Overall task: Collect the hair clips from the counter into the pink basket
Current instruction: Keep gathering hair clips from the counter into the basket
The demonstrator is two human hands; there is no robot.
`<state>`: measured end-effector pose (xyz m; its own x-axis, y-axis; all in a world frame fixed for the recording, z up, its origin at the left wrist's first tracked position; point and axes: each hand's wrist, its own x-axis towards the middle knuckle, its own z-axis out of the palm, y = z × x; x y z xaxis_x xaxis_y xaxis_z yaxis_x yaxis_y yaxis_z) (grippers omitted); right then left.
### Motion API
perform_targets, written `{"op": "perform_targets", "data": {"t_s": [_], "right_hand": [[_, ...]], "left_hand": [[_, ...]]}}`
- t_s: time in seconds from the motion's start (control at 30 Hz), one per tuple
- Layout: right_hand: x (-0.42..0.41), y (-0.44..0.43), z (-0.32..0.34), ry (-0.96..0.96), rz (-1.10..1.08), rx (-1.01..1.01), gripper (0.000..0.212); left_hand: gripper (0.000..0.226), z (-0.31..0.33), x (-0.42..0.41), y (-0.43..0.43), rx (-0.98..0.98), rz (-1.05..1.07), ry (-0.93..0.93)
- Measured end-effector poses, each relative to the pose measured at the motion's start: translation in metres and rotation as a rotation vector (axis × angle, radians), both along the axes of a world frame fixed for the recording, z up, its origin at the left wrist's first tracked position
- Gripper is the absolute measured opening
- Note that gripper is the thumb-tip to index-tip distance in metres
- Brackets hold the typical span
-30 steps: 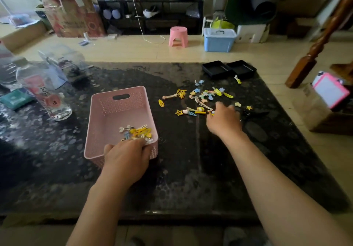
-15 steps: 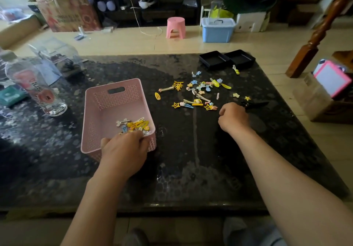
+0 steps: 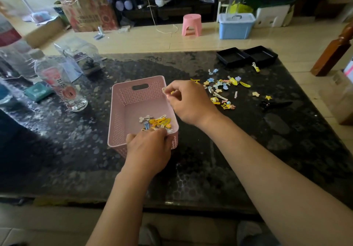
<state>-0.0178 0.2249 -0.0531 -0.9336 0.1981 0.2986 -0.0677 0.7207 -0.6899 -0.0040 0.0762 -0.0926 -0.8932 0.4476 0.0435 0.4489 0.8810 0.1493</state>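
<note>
The pink basket (image 3: 122,112) stands on the dark stone counter (image 3: 219,159), left of centre. Several hair clips (image 3: 157,122) lie in its near right corner. My left hand (image 3: 149,148) grips the basket's near rim. My right hand (image 3: 188,100) hovers over the basket's right wall, fingertips pinched on a small pale and yellow hair clip (image 3: 167,91). A scatter of yellow, blue and white hair clips (image 3: 223,91) lies on the counter to the right of that hand.
A water bottle (image 3: 61,85) and clear packaging (image 3: 80,54) stand left of the basket. Two black trays (image 3: 246,55) sit at the far right of the counter. A black clip-like object (image 3: 275,104) lies near the right edge.
My right hand has left the clip pile with a clip and swung left to the basket's right wall. The left hand has stayed on the basket's near rim.
</note>
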Motion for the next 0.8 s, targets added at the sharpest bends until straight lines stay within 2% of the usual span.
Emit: {"op": "perform_targets", "data": {"t_s": [0.13, 0.27, 0.4, 0.57, 0.67, 0.8], "right_hand": [[0.0, -0.007, -0.005, -0.04, 0.085, 0.065, 0.029], [-0.008, 0.018, -0.015, -0.113, -0.046, 0.203, 0.043], [-0.014, 0.065, -0.043, -0.384, -0.297, 0.337, 0.055], [-0.006, 0.105, -0.078, -0.657, -0.466, 0.29, 0.068], [-0.004, 0.111, -0.091, -0.695, -0.44, 0.358, 0.06], [-0.006, 0.111, -0.089, -0.612, -0.438, 0.481, 0.041]], "left_hand": [[0.028, 0.0, -0.001, 0.0, 0.009, -0.006, 0.011], [0.027, -0.001, -0.002, 0.0, 0.021, -0.01, 0.023], [0.028, -0.002, -0.004, 0.0, 0.031, -0.014, -0.009], [0.028, -0.001, -0.005, 0.001, 0.037, -0.021, -0.007], [0.027, -0.001, -0.006, 0.002, 0.033, -0.012, -0.017], [0.027, -0.001, -0.007, 0.004, 0.029, -0.007, -0.025]]}}
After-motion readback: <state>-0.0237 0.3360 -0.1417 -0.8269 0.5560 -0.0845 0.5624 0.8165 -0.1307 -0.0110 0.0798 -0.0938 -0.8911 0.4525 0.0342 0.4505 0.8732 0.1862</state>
